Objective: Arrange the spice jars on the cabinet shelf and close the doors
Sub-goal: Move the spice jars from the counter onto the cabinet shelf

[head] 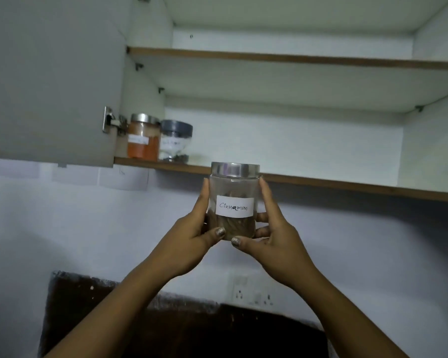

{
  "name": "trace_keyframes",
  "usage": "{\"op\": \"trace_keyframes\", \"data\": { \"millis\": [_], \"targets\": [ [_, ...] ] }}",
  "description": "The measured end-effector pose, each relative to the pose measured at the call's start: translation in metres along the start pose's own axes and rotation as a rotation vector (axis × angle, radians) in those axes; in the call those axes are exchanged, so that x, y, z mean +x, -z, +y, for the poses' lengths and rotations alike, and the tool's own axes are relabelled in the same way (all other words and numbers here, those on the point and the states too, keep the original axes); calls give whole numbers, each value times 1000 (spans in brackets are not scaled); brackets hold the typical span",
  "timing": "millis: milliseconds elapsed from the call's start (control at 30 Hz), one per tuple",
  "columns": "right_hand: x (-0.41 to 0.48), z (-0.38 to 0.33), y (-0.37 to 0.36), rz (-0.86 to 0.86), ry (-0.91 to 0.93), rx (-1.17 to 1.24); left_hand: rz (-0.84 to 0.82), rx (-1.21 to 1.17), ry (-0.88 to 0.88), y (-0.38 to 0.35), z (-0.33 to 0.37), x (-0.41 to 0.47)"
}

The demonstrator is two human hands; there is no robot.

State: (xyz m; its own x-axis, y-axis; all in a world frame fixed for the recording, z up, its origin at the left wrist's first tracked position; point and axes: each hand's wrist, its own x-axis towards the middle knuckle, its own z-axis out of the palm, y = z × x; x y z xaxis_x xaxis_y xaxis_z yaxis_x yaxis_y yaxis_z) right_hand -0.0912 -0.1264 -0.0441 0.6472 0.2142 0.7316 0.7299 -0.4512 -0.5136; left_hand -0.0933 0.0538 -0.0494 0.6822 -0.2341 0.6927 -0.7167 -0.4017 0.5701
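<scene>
A clear cinnamon jar (234, 187) with a steel lid and a white handwritten label is held upright in front of the lower cabinet shelf (321, 180), just below its front edge. My left hand (195, 228) grips its left side and my right hand (272, 231) grips its right side, thumbs under the base. On the shelf's far left stand an orange spice jar (142, 140) with a steel lid and, touching it on the right, a clear jar (175, 140) with a grey lid.
The left cabinet door (49, 78) hangs open at the left. An upper shelf (295, 59) spans the cabinet above. A wall socket (254, 295) sits on the white wall below, over a dark panel (166, 319). The lower shelf is bare to the right of the two jars.
</scene>
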Motion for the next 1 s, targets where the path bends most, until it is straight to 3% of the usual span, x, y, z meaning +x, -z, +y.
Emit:
{"op": "trace_keyframes", "data": {
  "millis": [200,533,700,867,1000],
  "targets": [
    [69,-14,-7,90,123,-151,149,-7,-158,34,-6,58],
    [153,-8,-37,84,173,-447,327,49,-159,58,-53,135],
    [175,16,-50,60,62,-527,342,178,-183,52,-74,151],
    [193,29,-57,177,-64,-491,488,378,-211,45,-91,161],
    [202,31,-65,205,-156,-622,528,396,-255,43,-102,164]
  ]
}}
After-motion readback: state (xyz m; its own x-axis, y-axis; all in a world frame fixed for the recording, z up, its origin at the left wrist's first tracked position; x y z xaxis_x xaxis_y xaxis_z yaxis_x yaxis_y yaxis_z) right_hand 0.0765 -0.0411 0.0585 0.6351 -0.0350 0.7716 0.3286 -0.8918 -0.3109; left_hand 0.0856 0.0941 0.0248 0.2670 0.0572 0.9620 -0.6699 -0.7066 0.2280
